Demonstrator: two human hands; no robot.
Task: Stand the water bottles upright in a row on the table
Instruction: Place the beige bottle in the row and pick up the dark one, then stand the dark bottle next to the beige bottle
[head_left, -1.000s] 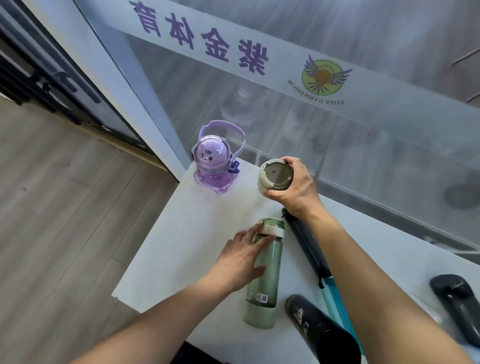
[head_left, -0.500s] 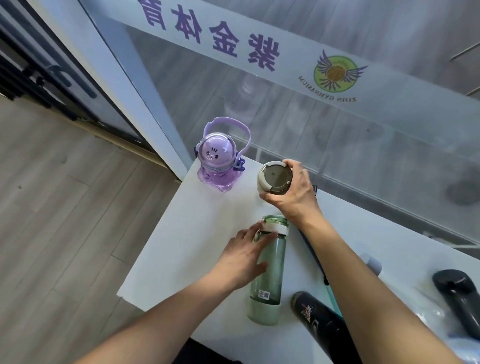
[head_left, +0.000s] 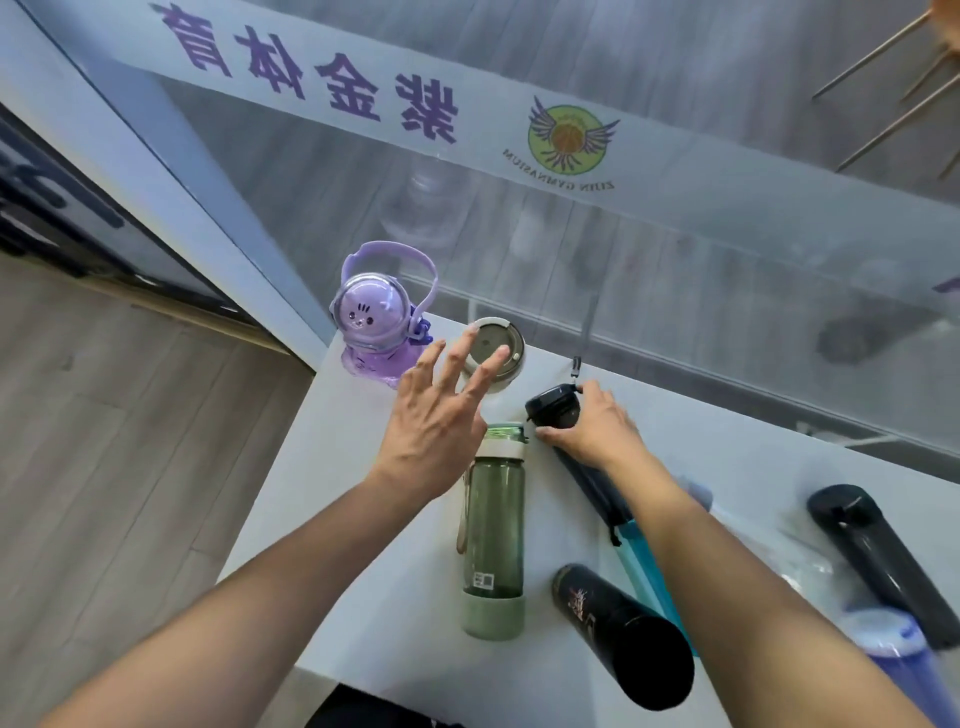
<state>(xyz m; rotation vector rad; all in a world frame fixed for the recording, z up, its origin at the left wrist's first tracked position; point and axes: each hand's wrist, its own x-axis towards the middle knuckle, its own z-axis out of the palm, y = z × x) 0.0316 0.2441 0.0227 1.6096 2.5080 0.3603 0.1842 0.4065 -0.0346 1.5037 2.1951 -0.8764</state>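
A purple cartoon bottle (head_left: 375, 322) stands upright at the far left corner of the white table (head_left: 363, 545). Beside it stands a beige-lidded bottle (head_left: 501, 343). My left hand (head_left: 439, 415) hovers open over that lid, fingers spread. A green bottle (head_left: 493, 530) lies flat below it. My right hand (head_left: 592, 426) grips the black cap of a dark-and-teal bottle (head_left: 636, 545) that lies on the table. A black flask (head_left: 621, 631) lies near the front edge.
More bottles lie at the right: a dark one (head_left: 878, 561) and a blue-capped one (head_left: 898, 660). A glass wall (head_left: 675, 260) with a printed band runs along the table's far edge. Wood floor (head_left: 104, 467) lies to the left.
My right hand left the beige-lidded bottle, which now stands alone, and took hold of the dark-and-teal bottle's cap. My left hand lifted off the green bottle and opened above it.
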